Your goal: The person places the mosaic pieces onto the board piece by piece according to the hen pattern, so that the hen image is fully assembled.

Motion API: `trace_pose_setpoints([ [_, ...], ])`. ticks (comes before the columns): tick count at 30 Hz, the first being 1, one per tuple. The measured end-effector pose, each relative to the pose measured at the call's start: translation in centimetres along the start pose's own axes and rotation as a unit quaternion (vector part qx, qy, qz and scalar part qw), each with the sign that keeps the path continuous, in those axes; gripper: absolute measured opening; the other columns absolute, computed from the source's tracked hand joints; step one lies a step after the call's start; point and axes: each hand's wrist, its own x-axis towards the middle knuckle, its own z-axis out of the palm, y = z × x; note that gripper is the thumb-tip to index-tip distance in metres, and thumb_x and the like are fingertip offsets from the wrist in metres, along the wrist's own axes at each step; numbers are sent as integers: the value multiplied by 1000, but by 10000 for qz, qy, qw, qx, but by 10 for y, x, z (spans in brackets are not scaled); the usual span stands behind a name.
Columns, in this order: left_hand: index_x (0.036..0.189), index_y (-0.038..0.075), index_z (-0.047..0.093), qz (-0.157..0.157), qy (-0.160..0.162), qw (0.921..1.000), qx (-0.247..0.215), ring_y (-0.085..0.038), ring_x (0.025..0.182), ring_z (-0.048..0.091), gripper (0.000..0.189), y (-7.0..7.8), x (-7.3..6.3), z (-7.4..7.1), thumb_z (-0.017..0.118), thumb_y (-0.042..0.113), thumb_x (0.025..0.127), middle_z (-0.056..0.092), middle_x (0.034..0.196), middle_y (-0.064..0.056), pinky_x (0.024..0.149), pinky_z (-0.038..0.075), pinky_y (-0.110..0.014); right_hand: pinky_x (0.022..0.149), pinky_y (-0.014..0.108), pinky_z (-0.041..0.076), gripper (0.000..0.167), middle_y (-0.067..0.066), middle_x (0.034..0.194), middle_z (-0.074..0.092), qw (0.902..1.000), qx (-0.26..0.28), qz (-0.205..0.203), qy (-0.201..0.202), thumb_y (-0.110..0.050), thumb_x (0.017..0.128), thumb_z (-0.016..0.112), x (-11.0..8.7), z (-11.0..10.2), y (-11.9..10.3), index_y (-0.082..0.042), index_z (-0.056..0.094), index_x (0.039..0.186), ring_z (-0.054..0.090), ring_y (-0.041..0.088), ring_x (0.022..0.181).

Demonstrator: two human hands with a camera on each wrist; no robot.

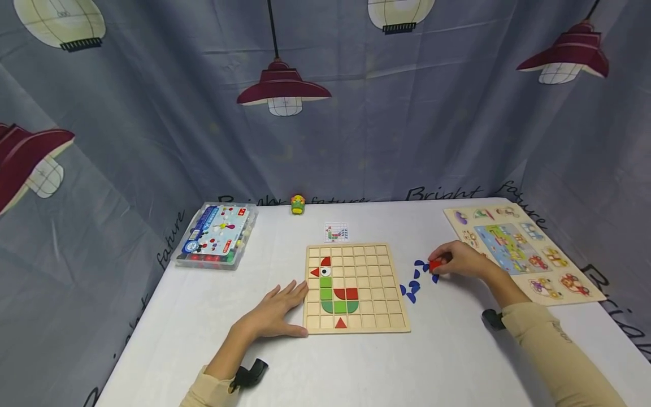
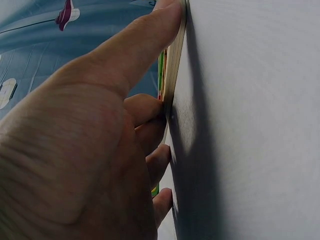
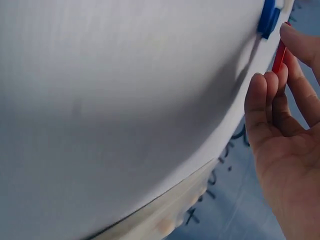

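Note:
My right hand [image 1: 461, 260] pinches a small flat red tile [image 3: 279, 57] between thumb and fingers, just above the table right of the board. Several blue half-round pieces [image 1: 414, 284] lie scattered beside it. With fingers spread, my left hand [image 1: 274, 314] rests on the table, its thumb and fingertips touching the left edge of a wooden grid board [image 1: 376, 288]. On the board, red, green and white tiles form a bird: a round eye tile [image 1: 325, 272], green squares [image 1: 326, 294], a red square [image 1: 351, 294] and, at the bottom, a red triangle [image 1: 341, 323].
Behind the board lies a small picture card [image 1: 336, 232] showing a similar bird. A clear plastic case [image 1: 216, 236] sits at the back left, a small yellow-green toy [image 1: 298, 204] at the back edge. At right lies a wooden picture puzzle [image 1: 524, 246].

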Motion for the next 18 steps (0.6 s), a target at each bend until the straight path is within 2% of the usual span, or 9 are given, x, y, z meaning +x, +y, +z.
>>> trace_pose_setpoints([
  [8, 155, 13, 27, 3, 40, 10000, -68, -26, 153, 15, 101, -1, -1, 1, 72, 60, 77, 23, 163, 0, 124, 11, -53, 62, 19, 49, 28, 6, 90, 68, 9983, -218, -538, 98, -10, 73, 81, -6, 16, -31, -1, 72, 99, 55, 13, 76],
  [18, 154, 12, 27, 33, 53, 10000, -38, -27, 152, 16, 100, 0, -1, 1, 72, 58, 78, 24, 163, -2, 124, 11, -53, 62, 19, 53, 26, 4, 88, 68, 9945, 31, -1043, -97, -10, 74, 81, -9, 36, -63, -2, 72, 97, 59, 8, 74],
])
